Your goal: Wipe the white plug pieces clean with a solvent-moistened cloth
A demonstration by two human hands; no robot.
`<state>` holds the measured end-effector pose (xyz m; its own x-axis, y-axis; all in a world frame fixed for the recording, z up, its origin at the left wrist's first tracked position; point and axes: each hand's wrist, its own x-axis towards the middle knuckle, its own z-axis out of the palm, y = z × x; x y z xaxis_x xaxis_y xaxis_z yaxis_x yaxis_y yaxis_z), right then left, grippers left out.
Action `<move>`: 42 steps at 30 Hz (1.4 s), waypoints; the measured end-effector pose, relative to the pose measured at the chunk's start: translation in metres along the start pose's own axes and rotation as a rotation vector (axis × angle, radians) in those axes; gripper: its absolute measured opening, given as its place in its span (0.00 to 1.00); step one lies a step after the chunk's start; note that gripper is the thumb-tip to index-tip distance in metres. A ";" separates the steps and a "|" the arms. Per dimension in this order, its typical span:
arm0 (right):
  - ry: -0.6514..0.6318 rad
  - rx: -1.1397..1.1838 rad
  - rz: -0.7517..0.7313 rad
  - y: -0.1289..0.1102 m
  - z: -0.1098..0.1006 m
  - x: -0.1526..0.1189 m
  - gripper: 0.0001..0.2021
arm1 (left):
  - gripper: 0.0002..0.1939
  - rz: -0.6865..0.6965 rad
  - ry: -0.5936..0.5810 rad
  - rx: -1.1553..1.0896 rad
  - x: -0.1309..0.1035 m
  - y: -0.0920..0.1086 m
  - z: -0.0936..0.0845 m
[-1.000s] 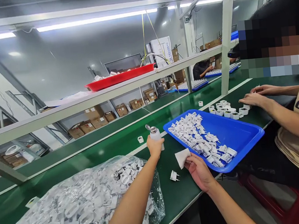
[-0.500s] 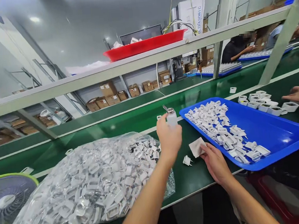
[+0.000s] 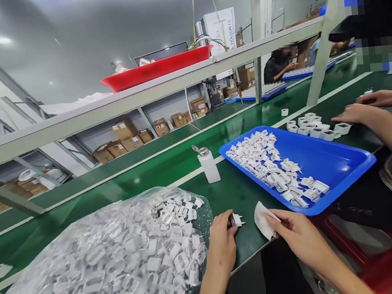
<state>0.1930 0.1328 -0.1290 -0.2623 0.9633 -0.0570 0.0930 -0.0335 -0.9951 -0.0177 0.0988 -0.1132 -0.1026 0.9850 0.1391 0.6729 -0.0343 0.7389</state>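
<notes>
While left hand [image 3: 221, 245] fingers pinch white plug adapter [image 3: 236, 220] on green belt [image 3: 234, 189], right hand [image 3: 298, 234] fingers grip wipe [image 3: 262, 219]; risk: shallow pinch, adapter may slip

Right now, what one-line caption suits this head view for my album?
Left hand pinches a small white plug piece; right hand holds a white wipe.

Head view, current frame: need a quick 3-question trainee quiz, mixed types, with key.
1. True or false: the left hand grips the dispenser bottle.
2. What does the right hand hold? A) white wipe B) blue tray C) bag
3. Fill in: the loose white parts right of the bottle lie in a ____ tray.

Key: 1 false, it pinches a small white plug part; the bottle stands alone. 2 A, the white wipe. 3 blue, the blue tray.
</notes>
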 end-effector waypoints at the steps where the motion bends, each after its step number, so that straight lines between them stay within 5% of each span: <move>1: 0.016 -0.032 0.015 -0.001 -0.004 -0.004 0.23 | 0.22 -0.004 0.001 0.006 -0.001 0.001 -0.001; 3: 0.080 -0.135 -0.006 -0.003 -0.009 -0.008 0.22 | 0.22 -0.014 0.000 0.013 -0.004 0.000 -0.002; 6: 0.172 -0.351 -0.251 -0.004 -0.003 -0.009 0.19 | 0.22 -0.006 0.024 0.011 -0.007 -0.003 -0.001; 11: -0.122 -0.598 -0.652 0.004 0.026 -0.003 0.21 | 0.20 0.104 0.112 0.005 -0.006 -0.013 0.006; 16: -0.311 -0.640 -0.626 -0.001 0.037 0.015 0.19 | 0.21 0.105 0.100 0.043 -0.004 -0.011 0.006; 22: -0.371 -0.626 -0.575 -0.023 0.033 0.036 0.15 | 0.25 0.148 0.148 0.062 -0.004 -0.010 0.011; 32: -0.275 -0.857 -0.872 0.022 0.030 -0.004 0.28 | 0.22 0.119 0.205 -0.024 -0.010 -0.020 0.013; 35: -0.257 -0.662 -0.677 0.018 0.020 -0.018 0.25 | 0.17 -0.015 0.165 -0.024 -0.006 -0.012 0.004; 38: -0.031 -0.298 -0.317 0.013 0.011 -0.028 0.18 | 0.11 -0.250 0.042 -0.121 -0.003 0.004 -0.008; 42: 0.180 0.065 0.113 0.010 0.011 -0.032 0.23 | 0.18 -0.475 -0.115 -0.254 0.001 0.021 -0.020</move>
<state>0.1918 0.0987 -0.1383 -0.0773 0.9843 -0.1585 0.0487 -0.1551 -0.9867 -0.0180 0.0956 -0.0840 -0.2615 0.9136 -0.3113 0.3723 0.3931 0.8408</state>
